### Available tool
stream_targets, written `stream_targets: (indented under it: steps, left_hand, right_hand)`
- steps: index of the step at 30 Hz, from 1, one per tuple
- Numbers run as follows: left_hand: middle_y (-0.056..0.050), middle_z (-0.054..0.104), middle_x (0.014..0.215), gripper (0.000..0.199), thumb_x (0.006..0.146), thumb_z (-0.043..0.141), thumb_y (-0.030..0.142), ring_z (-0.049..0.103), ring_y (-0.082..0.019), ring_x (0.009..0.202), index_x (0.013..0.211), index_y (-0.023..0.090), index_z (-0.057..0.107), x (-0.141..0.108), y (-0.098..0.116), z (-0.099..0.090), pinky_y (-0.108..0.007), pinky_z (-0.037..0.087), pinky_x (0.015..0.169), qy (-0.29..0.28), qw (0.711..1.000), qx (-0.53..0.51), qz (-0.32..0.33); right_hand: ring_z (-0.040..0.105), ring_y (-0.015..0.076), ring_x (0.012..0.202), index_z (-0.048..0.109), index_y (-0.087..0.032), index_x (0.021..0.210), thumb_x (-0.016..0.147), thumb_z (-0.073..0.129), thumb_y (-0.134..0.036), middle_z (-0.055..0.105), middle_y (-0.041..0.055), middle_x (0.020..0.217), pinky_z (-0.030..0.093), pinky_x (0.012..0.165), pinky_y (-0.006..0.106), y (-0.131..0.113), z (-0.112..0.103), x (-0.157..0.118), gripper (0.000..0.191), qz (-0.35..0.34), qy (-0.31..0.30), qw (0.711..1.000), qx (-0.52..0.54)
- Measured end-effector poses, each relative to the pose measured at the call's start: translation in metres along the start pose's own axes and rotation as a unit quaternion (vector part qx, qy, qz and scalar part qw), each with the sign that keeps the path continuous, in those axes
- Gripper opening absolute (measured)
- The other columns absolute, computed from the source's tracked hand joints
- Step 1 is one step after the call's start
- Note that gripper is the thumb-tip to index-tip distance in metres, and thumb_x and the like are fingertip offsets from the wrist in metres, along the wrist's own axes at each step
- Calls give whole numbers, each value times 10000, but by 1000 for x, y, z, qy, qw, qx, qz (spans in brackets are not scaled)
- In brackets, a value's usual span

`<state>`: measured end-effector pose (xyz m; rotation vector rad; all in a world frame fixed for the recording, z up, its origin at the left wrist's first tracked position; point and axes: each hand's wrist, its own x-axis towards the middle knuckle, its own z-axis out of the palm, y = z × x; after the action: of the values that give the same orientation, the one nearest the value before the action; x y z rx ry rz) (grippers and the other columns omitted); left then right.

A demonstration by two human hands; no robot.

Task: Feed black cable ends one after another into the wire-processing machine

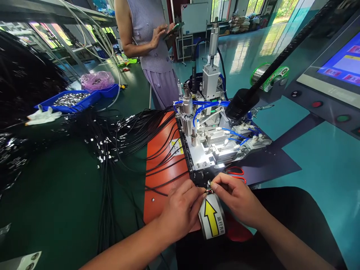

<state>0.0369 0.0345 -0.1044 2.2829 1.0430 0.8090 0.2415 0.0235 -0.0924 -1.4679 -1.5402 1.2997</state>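
Note:
My left hand point(184, 202) is closed in a pinch on the end of a black cable point(206, 191), whose small stripped wires show at the fingertips. From the other side my right hand point(234, 193) pinches close to the same wires; what lies between its fingertips is too small to make out. Both hands meet at the front edge of a machine point(216, 138), beside a small metal piece point(209, 183). Just below the fingertips sits a round metal part point(203, 221) with a yellow arrow label point(211, 217).
An orange plate point(165, 172) carries several black cables. Bundled cables with metal ends point(104, 150) lie on the green table point(64, 187), near a blue tray point(92, 99) of metal parts. Red-handled scissors point(236, 171), a solder spool point(261, 75) and a control panel point(323, 97) are rightward. A person point(152, 41) holds a phone.

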Motion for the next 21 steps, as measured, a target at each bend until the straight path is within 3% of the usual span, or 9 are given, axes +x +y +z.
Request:
stream_targets:
  steps: [13, 21]
  left_hand:
    - [-36, 583, 788, 163, 969, 562, 214, 572, -152, 706, 1080, 171, 674, 0, -2, 3, -236, 433, 587, 34, 997, 62, 18]
    - [-70, 643, 967, 204, 963, 520, 117, 594, -188, 868, 1105, 190, 648, 4, -3, -3, -301, 497, 750, 38, 998, 51, 28]
  right_hand:
    - [504, 145, 693, 571, -215, 799, 1002, 476, -381, 544, -33, 733, 400, 614, 260, 6, 6, 0, 279, -18, 35, 999, -15]
    - [531, 143, 712, 556, -215, 787, 1005, 464, -344, 556, -33, 752, 413, 647, 260, 13, 9, 7, 270, -20, 71, 997, -28]
